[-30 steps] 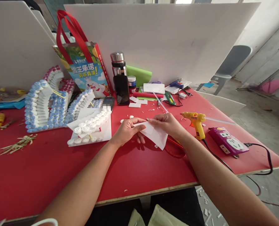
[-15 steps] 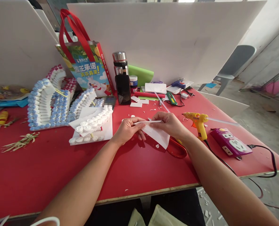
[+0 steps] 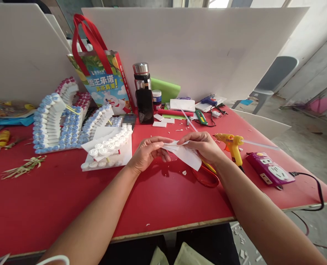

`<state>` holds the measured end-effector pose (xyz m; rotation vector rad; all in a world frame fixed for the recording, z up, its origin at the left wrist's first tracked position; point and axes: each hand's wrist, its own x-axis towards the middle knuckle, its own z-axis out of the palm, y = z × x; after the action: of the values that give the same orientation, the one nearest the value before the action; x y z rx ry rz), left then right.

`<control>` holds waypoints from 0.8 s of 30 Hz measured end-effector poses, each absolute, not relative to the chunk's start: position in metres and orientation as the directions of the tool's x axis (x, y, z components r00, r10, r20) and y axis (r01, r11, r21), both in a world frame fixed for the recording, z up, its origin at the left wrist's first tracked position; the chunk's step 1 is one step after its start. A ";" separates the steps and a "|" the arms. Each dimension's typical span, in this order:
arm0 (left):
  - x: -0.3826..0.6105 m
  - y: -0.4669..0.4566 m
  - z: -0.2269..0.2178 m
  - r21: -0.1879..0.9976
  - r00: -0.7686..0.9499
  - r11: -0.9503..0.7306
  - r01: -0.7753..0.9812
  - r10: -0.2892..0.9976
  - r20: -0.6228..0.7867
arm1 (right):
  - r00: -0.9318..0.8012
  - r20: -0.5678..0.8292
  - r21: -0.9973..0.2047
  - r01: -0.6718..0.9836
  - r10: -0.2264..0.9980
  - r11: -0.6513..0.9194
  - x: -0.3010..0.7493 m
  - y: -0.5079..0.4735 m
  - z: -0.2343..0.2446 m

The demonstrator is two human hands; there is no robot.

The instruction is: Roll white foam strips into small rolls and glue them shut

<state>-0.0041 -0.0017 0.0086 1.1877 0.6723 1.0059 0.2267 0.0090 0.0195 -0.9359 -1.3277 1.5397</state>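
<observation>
A piece of thin white paper (image 3: 189, 157) is stretched between my two hands above the red table, its upper edge folded or creased. My left hand (image 3: 149, 152) pinches the left end between thumb and fingers. With thumb and forefinger, my right hand (image 3: 202, 144) grips the upper right part, and the loose corner hangs below it. Under the right hand lie red-handled scissors (image 3: 207, 178), partly hidden by the paper and hand. Left of my hands stands a white board piece with rolled white paper flowers (image 3: 105, 149) along it.
A yellow glue gun (image 3: 231, 143) and a purple power strip (image 3: 271, 169) with a cable are at right. Behind stand a phone (image 3: 144, 106), a steel flask (image 3: 140, 70) and a printed bag (image 3: 105, 86). Blue-and-white roll structures (image 3: 49, 121) are at left. Paper scraps lie on the table (image 3: 163, 209).
The paper has been turned and gathered between my fingers, its hanging part now narrower. My left fingers have shifted slightly along its edge. The view has tilted a little.
</observation>
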 end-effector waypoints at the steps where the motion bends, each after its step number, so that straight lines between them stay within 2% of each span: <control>1: -0.004 -0.001 0.009 0.960 0.424 0.067 -0.271 0.904 0.056 | -0.327 -0.003 -0.990 -0.133 0.945 -0.049 0.226 0.008 0.020; 7: -0.003 0.000 0.008 0.973 0.384 0.096 -0.211 0.923 -0.008 | -0.325 0.006 -0.995 -0.093 0.946 -0.025 0.227 0.007 0.024; 14: 0.001 -0.002 0.010 0.997 0.356 -0.020 -0.073 0.933 0.045 | -0.261 0.074 -0.969 0.210 0.962 0.132 0.234 0.005 0.035; 19: 0.004 -0.004 0.009 0.999 0.389 -0.046 0.020 0.921 0.035 | -0.358 -0.039 -0.929 0.356 0.933 0.098 0.227 0.005 0.030; 24: 0.005 -0.003 0.008 0.996 0.418 -0.076 0.041 0.907 0.052 | -0.360 -0.072 -0.939 0.339 0.930 0.059 0.224 0.006 0.024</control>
<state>0.0046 -0.0029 0.0076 1.4709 0.8922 0.9033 0.2245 0.0064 0.0238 -1.2711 -1.7576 1.3025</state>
